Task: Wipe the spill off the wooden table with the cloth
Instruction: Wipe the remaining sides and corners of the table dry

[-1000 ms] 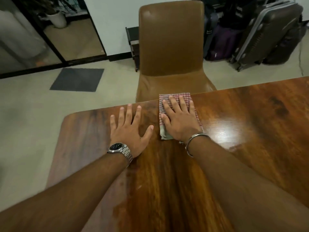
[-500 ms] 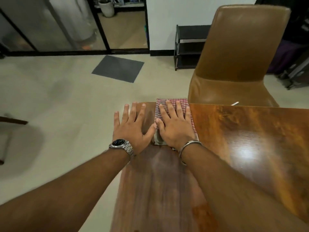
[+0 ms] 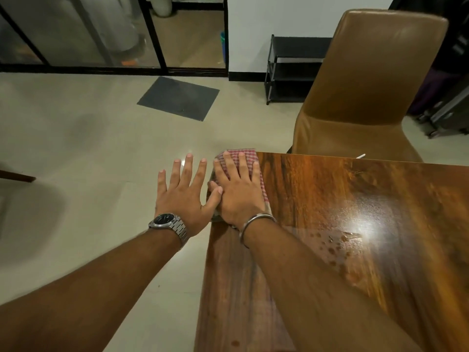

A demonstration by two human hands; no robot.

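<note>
Right hand (image 3: 238,191) presses flat, fingers spread, on the cloth (image 3: 243,154) at the table (image 3: 317,194) far-left corner; spill droplets (image 3: 335,246) lie near-right of it.

I see the red-and-white checked cloth (image 3: 247,158), folded, lying flat at the far left corner of the glossy wooden table (image 3: 330,194). The spill (image 3: 332,246), scattered droplets, sits well right of it, near the glare.
</note>
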